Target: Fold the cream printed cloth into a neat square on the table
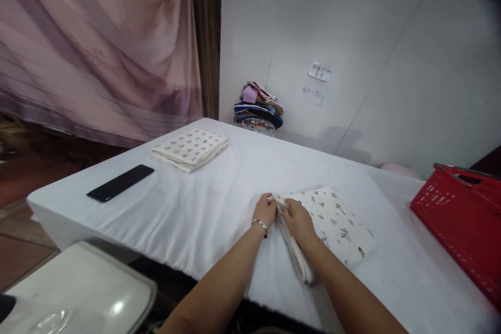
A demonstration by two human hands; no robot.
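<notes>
A white cloth with small printed figures (336, 222) lies partly folded on the white-covered table (203, 209), in front of me. Its left edge is bunched into a thick fold. My left hand (265, 210), with a bead bracelet at the wrist, grips the far end of that fold with curled fingers. My right hand (298, 222) is closed on the same folded edge just to the right, fingers pressed over it. The two hands touch each other at the cloth.
A folded patterned cloth (190, 148) lies at the table's far left, with a black phone (120, 182) near it. A pile of folded fabrics (258, 108) stands against the wall. A red basket (462, 219) sits at the right. A grey chair seat (78, 292) is at lower left.
</notes>
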